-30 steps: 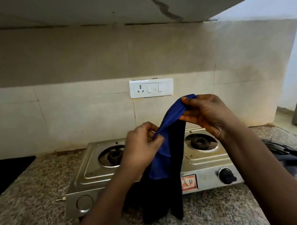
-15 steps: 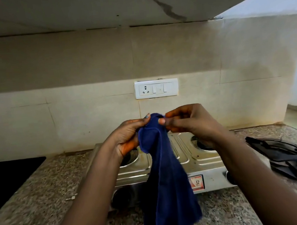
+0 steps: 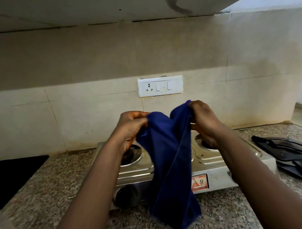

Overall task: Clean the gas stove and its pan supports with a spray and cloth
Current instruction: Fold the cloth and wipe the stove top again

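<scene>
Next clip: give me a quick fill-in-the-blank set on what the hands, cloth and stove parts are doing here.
1. Both hands, left hand and right hand, pinch the top edge of the dark ____ cloth.
2. The cloth hangs in front of the two-burner stainless steel gas stove, which stands on the speckled ____ countertop.
3. The black metal pan supports lie on the countertop to the ____ of the stove.

Missing words: blue; granite; right

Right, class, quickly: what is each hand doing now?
Left hand: grips the blue cloth at its top.
Right hand: grips the same cloth's other top corner.
</scene>
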